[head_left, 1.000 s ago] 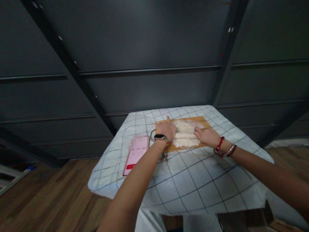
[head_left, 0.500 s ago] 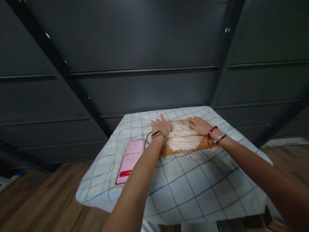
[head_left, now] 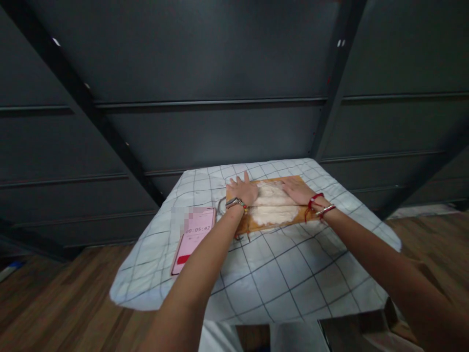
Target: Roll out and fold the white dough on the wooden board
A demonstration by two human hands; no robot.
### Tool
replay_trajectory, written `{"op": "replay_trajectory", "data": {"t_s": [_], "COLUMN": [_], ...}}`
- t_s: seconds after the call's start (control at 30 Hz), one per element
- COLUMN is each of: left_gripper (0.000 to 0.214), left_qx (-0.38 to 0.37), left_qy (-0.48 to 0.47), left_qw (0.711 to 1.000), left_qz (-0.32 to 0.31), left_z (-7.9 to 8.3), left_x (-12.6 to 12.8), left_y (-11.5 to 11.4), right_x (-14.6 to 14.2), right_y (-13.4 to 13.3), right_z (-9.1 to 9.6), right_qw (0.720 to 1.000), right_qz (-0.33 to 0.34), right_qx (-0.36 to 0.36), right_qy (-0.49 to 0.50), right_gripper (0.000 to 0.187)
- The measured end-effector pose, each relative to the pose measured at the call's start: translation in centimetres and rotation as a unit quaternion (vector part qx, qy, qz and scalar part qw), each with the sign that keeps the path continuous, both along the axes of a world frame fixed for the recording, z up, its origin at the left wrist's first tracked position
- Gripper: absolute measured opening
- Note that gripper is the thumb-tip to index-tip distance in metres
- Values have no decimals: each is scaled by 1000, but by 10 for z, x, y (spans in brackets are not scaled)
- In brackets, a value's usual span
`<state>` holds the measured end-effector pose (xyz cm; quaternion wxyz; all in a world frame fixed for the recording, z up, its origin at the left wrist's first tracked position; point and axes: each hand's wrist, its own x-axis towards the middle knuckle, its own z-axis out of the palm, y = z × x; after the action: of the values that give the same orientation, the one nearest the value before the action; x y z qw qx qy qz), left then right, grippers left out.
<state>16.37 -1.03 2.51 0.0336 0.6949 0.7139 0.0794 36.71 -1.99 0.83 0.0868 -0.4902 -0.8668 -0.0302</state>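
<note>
An orange-brown flat panel [head_left: 269, 226] lies on the cloth-covered table, with a pale, fluffy-looking layer [head_left: 276, 213] across its middle. A crease runs along that layer from left to right. At the panel's left end my left hand [head_left: 245, 189] presses down flat, fingers spread. My right hand [head_left: 297, 189] rests flat on the right part, its fingertips on the pale layer. Both hands are open and grip nothing. Thin reddish-brown cords [head_left: 242, 235] stick out at the panel's lower left. What the panel is cannot be made out.
A pink-edged phone [head_left: 192, 239] showing a running timer lies left of my left forearm. Under everything is a white checked cloth [head_left: 282, 269]. A dark panelled wall [head_left: 220, 132] stands behind the table. An open box [head_left: 359, 330] is at the bottom right, above a wooden floor [head_left: 84, 288].
The view has shifted slightly, and the phone's timer went from 5:41 to 5:42. My right hand lies a little flatter on the panel; my left hand stays in place.
</note>
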Motion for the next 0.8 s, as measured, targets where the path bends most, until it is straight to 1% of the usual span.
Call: {"op": "replay_trajectory", "data": {"t_s": [0.07, 0.13, 0.2, 0.27, 0.33, 0.43, 0.5, 0.57, 0.63, 0.67, 0.73, 0.8], "left_gripper": [61, 58, 57, 56, 54, 54, 54, 54, 55, 55, 56, 56], "left_qx": [7, 36, 81, 114, 130, 133, 126, 127, 147, 158, 170, 155], "left_qy": [9, 28, 50, 64, 65, 51, 39, 34, 38, 39, 39, 39], "left_qw": [999, 995, 990, 986, 983, 980, 976, 970, 962, 959, 954, 955], "left_qz": [-34, -86, -104, -104, -109, -135, -172, -205, -226, -234, -244, -248], "left_z": [-1, -7, -13, -18, -21, -22, -19, -13, -4, -1, 3, -1], "left_x": [-1, -4, -8, -11, -13, -17, -22, -28, -34, -36, -40, -41], "left_y": [-10, -32, -53, -68, -73, -72, -74, -79, -87, -91, -97, -100], "right_x": [0, 2, 4, 6, 6, 6, 6, 8, 10, 11, 15, 18], "right_y": [-10, -33, -57, -74, -81, -83, -86, -93, -100, -103, -105, -104], "right_z": [-1, -5, -9, -10, -7, 1, 8, 15, 22, 24, 24, 19], "right_qw": [1000, 999, 996, 994, 995, 997, 994, 988, 982, 982, 985, 989], "right_qz": [-3, 1, 1, 3, 5, 12, 17, 16, 13, 19, 46, 74], "right_qx": [3, 32, 86, 112, 98, 69, 94, 145, 183, 187, 166, 127], "right_qy": [-1, -2, -7, -14, -20, -38, -55, -60, -45, -34, -16, -10], "right_gripper": [49, 51, 51, 48, 43, 33, 29, 29, 31, 32, 34, 36]}}
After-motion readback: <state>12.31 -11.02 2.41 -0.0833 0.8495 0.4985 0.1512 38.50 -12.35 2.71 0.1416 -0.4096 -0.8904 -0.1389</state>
